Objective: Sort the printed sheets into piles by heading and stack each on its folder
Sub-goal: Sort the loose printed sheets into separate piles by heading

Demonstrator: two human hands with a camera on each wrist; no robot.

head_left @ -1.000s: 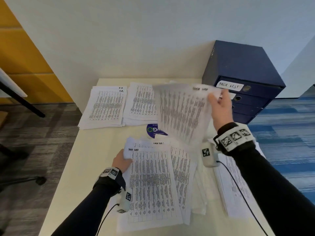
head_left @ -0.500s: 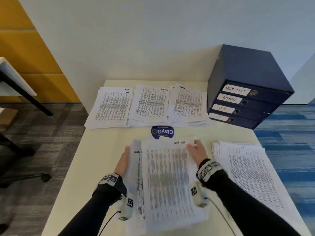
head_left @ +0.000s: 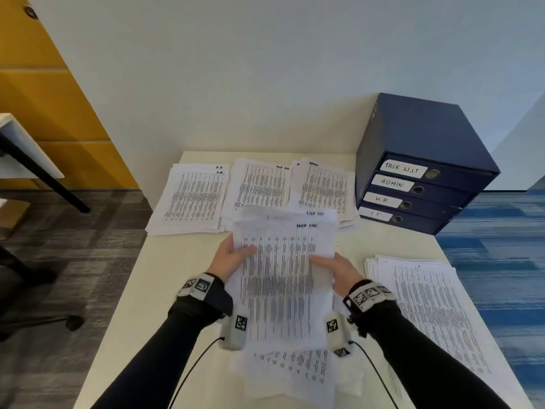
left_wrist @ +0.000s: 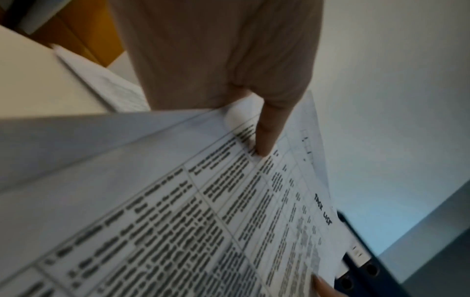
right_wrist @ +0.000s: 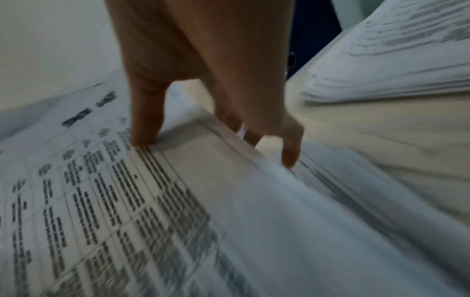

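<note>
Three piles of printed sheets [head_left: 191, 199] lie in a row along the counter's [head_left: 165, 261] far edge, and a fourth pile [head_left: 427, 308] sits at its right edge. One blue drawer box [head_left: 418, 160] stands at the far right corner with four labelled drawers [head_left: 407, 191]. Two hands [head_left: 233, 258] share one held bundle [head_left: 283, 276].

- Plain white wall [head_left: 236, 69] behind, evenly lit.
- Yellow panelled wall section [head_left: 44, 93] at far left, slanting down to the floor.
- Grey patterned carpet [head_left: 97, 231] on the left; blue striped carpet [head_left: 495, 261] on the right.
- Cream-topped table [head_left: 177, 261] pushed against the white wall.
- Corner of a second white-topped desk [head_left: 26, 149] with a black leg at the left edge.
- Black chair base with a castor [head_left: 70, 321] at lower left.
</note>
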